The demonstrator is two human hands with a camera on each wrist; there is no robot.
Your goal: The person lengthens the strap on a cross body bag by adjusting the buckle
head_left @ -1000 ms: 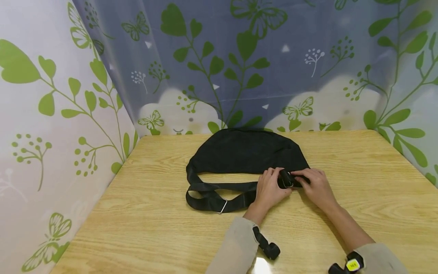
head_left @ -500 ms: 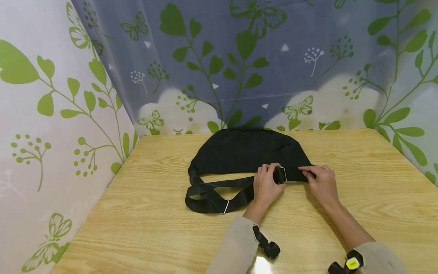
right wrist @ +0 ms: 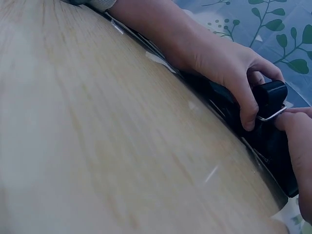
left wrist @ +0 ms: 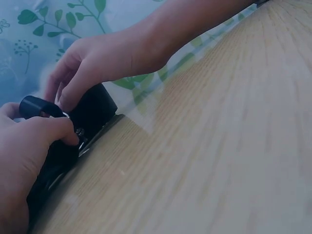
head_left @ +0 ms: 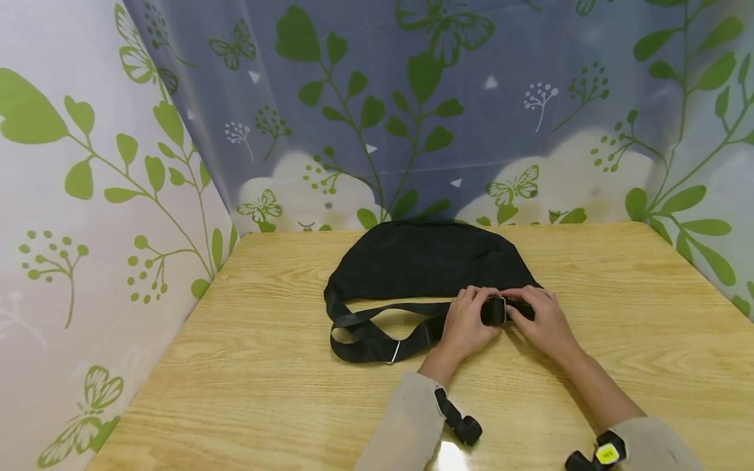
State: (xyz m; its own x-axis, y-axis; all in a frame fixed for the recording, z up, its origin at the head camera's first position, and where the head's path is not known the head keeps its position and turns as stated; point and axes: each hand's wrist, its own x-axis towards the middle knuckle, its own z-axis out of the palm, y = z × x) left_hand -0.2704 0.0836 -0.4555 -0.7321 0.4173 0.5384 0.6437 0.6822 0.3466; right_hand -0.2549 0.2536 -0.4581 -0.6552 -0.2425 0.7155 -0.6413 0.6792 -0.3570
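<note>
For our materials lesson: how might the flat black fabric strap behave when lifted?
The strap would probably flop, since it curves in loose loops. Being thin, it is probably light. A silver metal slider might make one part sag.

The waist bag [head_left: 418, 261] and its strap [head_left: 359, 352] are plain black, the slider ring [head_left: 395, 351] silver. Yellow-tan wood grain covers the desk [head_left: 235, 366]. Green leaves [head_left: 425, 77] and butterflies [head_left: 233, 48] pattern the slate-blue back drape [head_left: 377, 65] and the whitish left drape [head_left: 35, 196]. The sleeves [head_left: 403, 418] are beige.
</note>
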